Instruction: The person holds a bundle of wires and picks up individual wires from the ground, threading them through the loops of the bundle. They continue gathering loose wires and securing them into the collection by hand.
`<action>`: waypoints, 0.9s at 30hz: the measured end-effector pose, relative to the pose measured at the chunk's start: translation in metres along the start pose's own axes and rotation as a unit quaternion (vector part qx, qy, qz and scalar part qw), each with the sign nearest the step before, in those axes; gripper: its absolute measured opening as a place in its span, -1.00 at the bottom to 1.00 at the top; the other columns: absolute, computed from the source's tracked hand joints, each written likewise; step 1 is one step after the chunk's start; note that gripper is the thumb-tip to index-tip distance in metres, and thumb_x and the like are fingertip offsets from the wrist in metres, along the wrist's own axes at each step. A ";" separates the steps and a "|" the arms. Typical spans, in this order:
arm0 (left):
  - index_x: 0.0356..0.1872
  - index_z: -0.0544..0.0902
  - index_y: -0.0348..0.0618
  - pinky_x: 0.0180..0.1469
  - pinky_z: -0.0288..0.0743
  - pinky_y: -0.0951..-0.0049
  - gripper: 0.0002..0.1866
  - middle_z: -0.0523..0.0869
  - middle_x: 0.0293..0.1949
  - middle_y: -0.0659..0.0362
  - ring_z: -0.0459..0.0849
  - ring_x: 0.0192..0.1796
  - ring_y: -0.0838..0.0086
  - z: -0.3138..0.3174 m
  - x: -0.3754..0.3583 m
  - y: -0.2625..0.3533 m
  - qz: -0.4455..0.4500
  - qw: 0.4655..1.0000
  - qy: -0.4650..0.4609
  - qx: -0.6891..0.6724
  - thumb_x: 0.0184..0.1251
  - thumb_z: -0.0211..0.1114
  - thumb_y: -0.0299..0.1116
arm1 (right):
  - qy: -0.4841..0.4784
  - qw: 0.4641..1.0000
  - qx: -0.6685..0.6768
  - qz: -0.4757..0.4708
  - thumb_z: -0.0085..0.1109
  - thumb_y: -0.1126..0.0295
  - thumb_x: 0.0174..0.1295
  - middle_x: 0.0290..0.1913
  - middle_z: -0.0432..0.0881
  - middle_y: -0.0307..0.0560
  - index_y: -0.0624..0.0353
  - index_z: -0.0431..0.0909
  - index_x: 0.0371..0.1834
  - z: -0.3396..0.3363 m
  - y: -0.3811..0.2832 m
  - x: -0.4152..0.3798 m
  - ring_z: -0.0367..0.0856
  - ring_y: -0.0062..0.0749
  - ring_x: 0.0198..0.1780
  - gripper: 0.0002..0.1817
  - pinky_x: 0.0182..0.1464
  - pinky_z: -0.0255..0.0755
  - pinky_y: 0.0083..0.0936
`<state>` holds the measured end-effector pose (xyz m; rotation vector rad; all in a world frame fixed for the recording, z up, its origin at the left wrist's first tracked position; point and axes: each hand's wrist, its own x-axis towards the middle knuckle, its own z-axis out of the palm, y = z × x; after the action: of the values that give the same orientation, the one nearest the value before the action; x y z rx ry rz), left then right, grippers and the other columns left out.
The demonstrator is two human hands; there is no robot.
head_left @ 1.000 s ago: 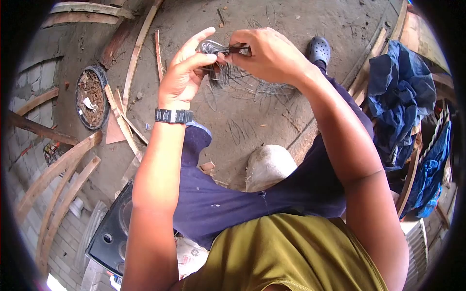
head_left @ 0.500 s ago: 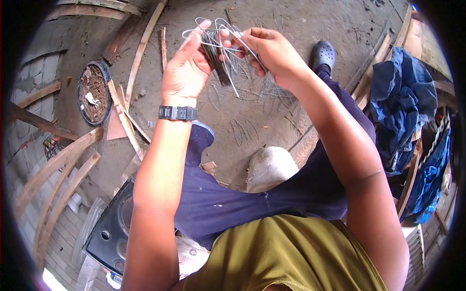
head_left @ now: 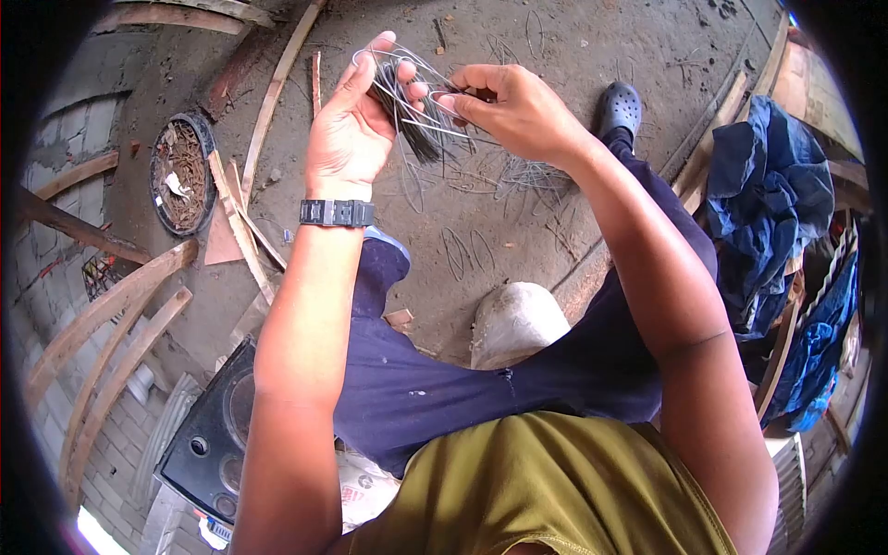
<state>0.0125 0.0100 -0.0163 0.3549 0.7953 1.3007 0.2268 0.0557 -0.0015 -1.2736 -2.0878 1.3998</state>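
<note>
My left hand [head_left: 356,129], with a dark watch on its wrist, is wrapped round a bundle of thin metal wire [head_left: 419,141]. Dark, tightly packed strands point down from the palm, while paler loops spread above and to the right of the fingers. To the right, my right hand [head_left: 511,106] pinches the loose wire ends between thumb and forefinger; its other fingers curl behind. Exactly which strand it grips is hard to make out. More loose wire [head_left: 532,176] lies tangled on the ground below the hands, and a couple of wire loops [head_left: 467,252] rest closer to me.
A round tub [head_left: 185,208] of brown scraps stands at left, near wooden strips [head_left: 242,222]. A white sack [head_left: 518,324] sits between my legs. A black speaker-like box [head_left: 208,449] is at lower left; blue cloth [head_left: 768,176] hangs over timber at right.
My right hand has shifted slightly right and down, drawing wire strands across to the right. The wire loops above my left hand have changed shape, and the left hand still holds the bundle.
</note>
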 end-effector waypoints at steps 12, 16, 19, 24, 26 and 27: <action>0.29 0.53 -0.30 0.10 0.55 0.09 -0.41 0.68 -0.10 0.06 0.64 -0.02 0.26 -0.035 0.009 0.031 0.066 0.993 -0.041 -0.093 0.56 0.17 0.05 | -0.021 0.990 -0.134 -0.025 0.25 0.19 0.36 -0.34 0.70 0.21 0.13 0.73 -0.05 -0.031 0.024 0.004 0.71 0.14 -0.22 -0.72 -0.14 0.54 -0.13; 0.30 0.55 -0.17 0.02 0.60 0.20 -0.62 0.70 -0.11 0.12 0.67 -0.10 0.33 -0.034 0.011 0.029 0.098 0.995 0.020 -0.007 0.58 0.19 -0.28 | 0.024 0.999 -0.016 0.046 0.27 0.12 0.39 -0.32 0.76 -0.10 0.18 0.76 -0.04 -0.057 0.021 0.005 0.71 -0.23 -0.33 -0.66 -0.19 0.53 -0.28; 0.31 0.55 -0.12 -0.02 0.63 0.28 -0.64 0.71 -0.10 0.15 0.69 -0.11 0.37 -0.038 0.009 0.023 0.104 0.994 0.028 0.013 0.56 0.21 -0.38 | 0.013 0.995 0.096 0.014 0.25 0.10 0.43 -0.45 0.52 -0.41 0.16 0.75 0.00 -0.072 0.017 0.004 0.37 -0.68 -0.51 -0.64 -0.44 0.26 -0.60; 0.35 0.47 -0.28 0.10 0.63 0.16 -0.38 0.71 0.07 -0.06 0.72 0.00 0.20 -0.021 0.007 0.022 0.046 0.999 -0.008 0.010 0.59 0.14 0.08 | -0.112 0.947 0.302 0.020 0.16 0.15 0.50 -0.50 0.35 -0.52 0.15 0.71 0.02 -0.052 -0.002 0.001 0.16 -0.84 -0.56 -0.69 -0.55 -0.01 -0.71; 0.39 0.41 -0.34 0.17 0.62 0.11 -0.23 0.69 0.11 -0.13 0.72 0.05 0.14 -0.007 0.003 0.010 0.041 0.998 0.003 0.045 0.56 0.06 0.23 | -0.120 0.937 0.326 0.024 0.14 0.18 0.51 -0.49 0.37 -0.51 0.14 0.70 0.01 -0.033 -0.003 0.003 0.18 -0.83 -0.56 -0.71 -0.55 0.01 -0.70; 0.40 0.40 -0.33 0.17 0.62 0.13 -0.24 0.70 0.10 -0.11 0.72 0.06 0.15 -0.003 0.001 0.005 0.029 0.998 -0.020 0.042 0.57 0.07 0.21 | -0.085 0.927 0.359 0.072 0.15 0.17 0.50 -0.49 0.39 -0.50 0.13 0.69 0.00 -0.023 -0.005 0.003 0.19 -0.83 -0.56 -0.71 -0.55 0.02 -0.70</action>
<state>0.0073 0.0121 -0.0157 0.4736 0.8121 1.3131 0.2380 0.0703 0.0127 -1.0180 -1.3433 2.1273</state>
